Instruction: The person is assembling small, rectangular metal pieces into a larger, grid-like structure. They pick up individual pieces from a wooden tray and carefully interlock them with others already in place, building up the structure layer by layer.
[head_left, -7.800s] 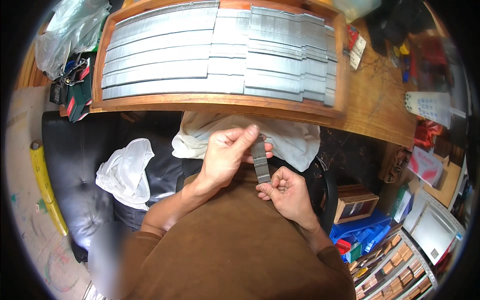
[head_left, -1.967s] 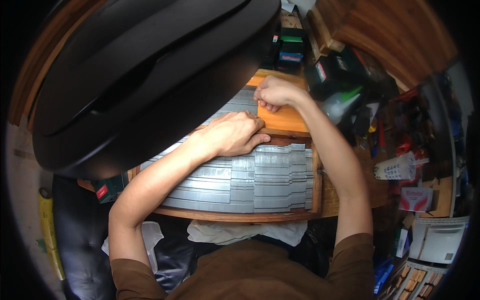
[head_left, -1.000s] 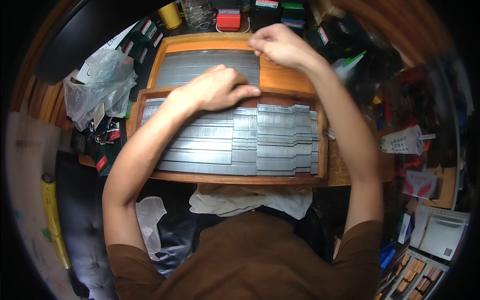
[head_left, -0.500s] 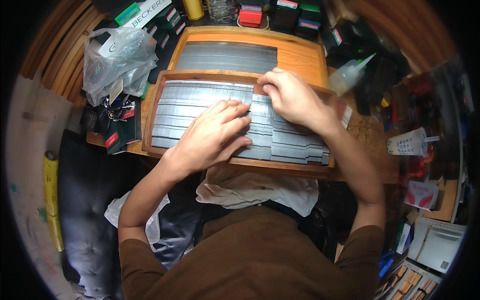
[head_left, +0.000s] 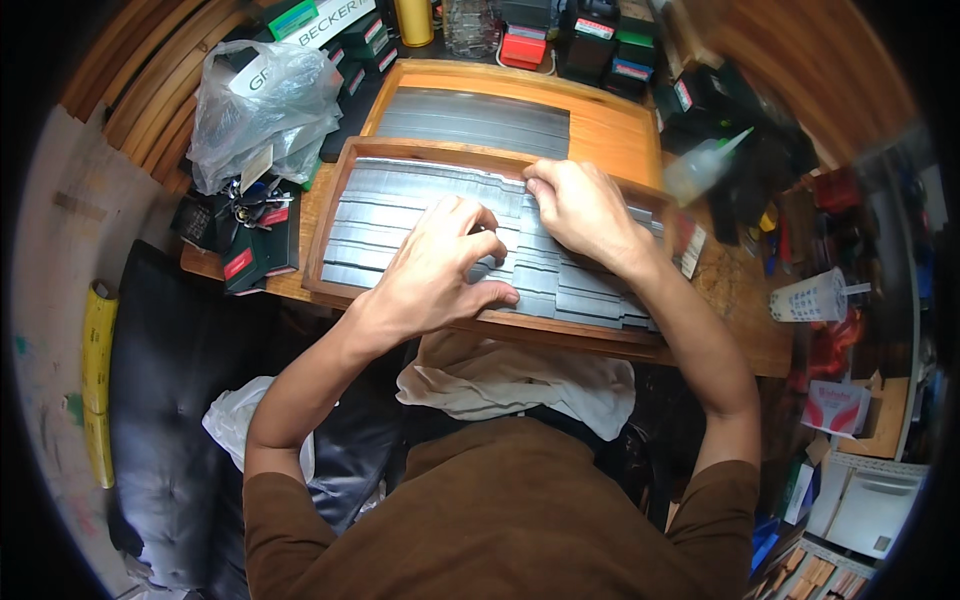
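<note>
Now, wooden tray (head_left: 334, 215): sitting right in front of me.
Metal strips (head_left: 390, 210): lying in rows inside it, under my hands.
Left hand (head_left: 430, 275): half open over them, gripping nothing.
Right hand (head_left: 590, 215): curled near the far side; can't tell whether it's pinching one.

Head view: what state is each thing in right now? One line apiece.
Near tray: largely covered with rows of metal strips.
Left hand: fingers bent and apart, over the metal strips.
Right hand: fingers curled, by the tray's far side; grip unclear.
Far tray: strips on its left, wood showing on its right.
Plastic bag: crumpled.
Cup: straw sticking out.
Pale cloth: rumpled.
</note>
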